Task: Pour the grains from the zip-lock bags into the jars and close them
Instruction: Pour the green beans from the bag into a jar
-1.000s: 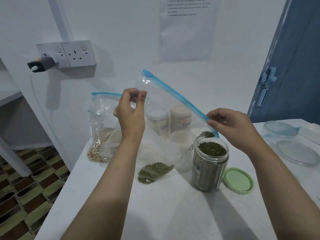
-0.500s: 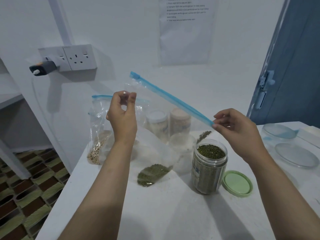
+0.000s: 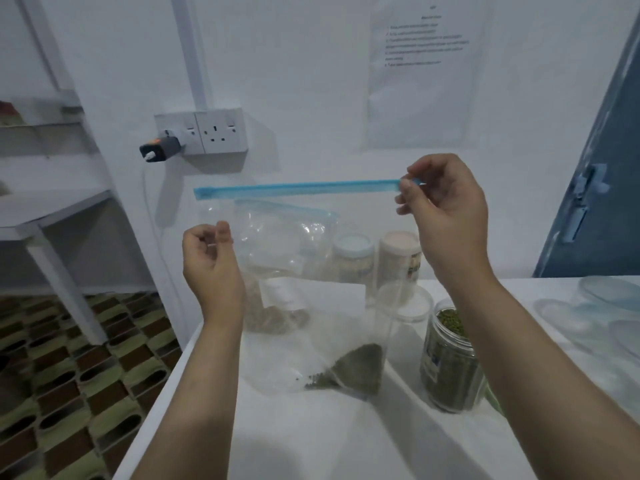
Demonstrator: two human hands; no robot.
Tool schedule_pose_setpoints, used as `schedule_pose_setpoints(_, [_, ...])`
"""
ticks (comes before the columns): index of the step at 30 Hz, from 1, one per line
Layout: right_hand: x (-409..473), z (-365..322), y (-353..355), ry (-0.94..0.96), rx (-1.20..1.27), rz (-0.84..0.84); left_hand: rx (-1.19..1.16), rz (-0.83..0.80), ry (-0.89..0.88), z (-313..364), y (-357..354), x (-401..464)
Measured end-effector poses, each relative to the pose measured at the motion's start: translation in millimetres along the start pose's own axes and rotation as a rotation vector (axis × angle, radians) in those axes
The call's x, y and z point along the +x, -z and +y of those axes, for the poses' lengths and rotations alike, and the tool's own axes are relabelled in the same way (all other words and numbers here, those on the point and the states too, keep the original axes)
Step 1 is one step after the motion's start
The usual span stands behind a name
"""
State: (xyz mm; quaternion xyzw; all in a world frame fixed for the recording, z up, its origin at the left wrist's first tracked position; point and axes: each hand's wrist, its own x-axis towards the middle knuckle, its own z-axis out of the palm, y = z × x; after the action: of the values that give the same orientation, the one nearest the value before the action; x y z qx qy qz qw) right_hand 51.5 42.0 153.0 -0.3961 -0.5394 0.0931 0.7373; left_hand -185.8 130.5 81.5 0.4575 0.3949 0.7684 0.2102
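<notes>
Since half a second ago, zip-lock bag swings from tilted to level; blue zip strip now horizontal. Right hand pinches strip's right end, raised. Left hand pinches bag's left edge, lower. Green grains sit in bag's bottom corner above table. Open jar of green grains stands right, partly behind right forearm.

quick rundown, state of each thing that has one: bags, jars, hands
held bag: hanging upright, green grains left in the bottom corner
zip strip: level
green-grain jar: open, nearly full
back bag: on the table, holds tan grains
back jars: lidded
left hand: pinches the bag's side
right hand: pinches the strip's end
</notes>
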Motion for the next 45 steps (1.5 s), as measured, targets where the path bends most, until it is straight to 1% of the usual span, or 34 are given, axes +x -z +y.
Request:
schedule_pose_setpoints(3, [8.3,9.3,-16.8,-0.032,-0.021,-0.012,0.014,0.002,0.026,-8.1,12.9,8.0])
schedule_pose_setpoints(8, [17.5,57.2,-52.1,-0.167,-0.104,0.007,0.135,-0.051,0.11,-36.7,19.0,29.7])
schedule_pose_setpoints(11, [30.0,85.4,-69.7,-0.224,-0.131,0.034,0.174,-0.088,0.171,-53.0,14.8,45.5])
schedule_pose_setpoints(15, [52.7,119.3,-94.8,-0.304,-0.226,0.016,0.262,-0.102,0.229,-72.6,1.3,71.3])
schedule_pose_setpoints(21, [56.1,167.3,-110.3,-0.474,-0.505,-0.099,0.406,-0.166,0.378,-101.6,-18.3,83.8])
schedule_pose_setpoints(25, [41.2,190.5,-107.3,-0.528,-0.583,-0.132,0.517,-0.186,0.352,-110.4,-16.3,72.0])
schedule_pose_setpoints(28, [35.7,195.0,-106.6,-0.485,-0.604,-0.132,0.657,-0.214,0.264,-114.9,-11.5,60.7])
schedule_pose_setpoints(30, [35.2,191.4,-106.8,-0.407,-0.616,-0.142,0.777,-0.241,0.183,-112.7,-11.9,53.3])
schedule_pose_setpoints(32, [32.7,182.1,-107.2,-0.313,-0.617,-0.142,0.84,-0.262,0.07,-105.2,-12.2,45.2])
schedule_pose_setpoints(34, [25.4,166.0,-105.8,-0.222,-0.601,-0.124,0.85,-0.277,-0.073,-94.7,-12.0,35.1])
schedule_pose_setpoints(37, [4.1,130.4,-96.3,-0.106,-0.535,-0.051,0.825,-0.285,-0.258,-74.2,-11.2,16.5])
schedule_pose_setpoints(39, [-15.4,104.5,-85.1,-0.059,-0.502,-0.012,0.792,-0.312,-0.321,-60.2,-9.6,1.3])
schedule_pose_setpoints(42, [-46.0,70.5,-59.4,-0.016,-0.488,0.001,0.618,-0.396,-0.252,-39.7,-9.0,-34.3])
schedule_pose_setpoints(45, [-80.2,41.5,-21.0,0.083,-0.588,0.01,0.395,-0.466,-0.229,-19.0,-13.7,-87.8])
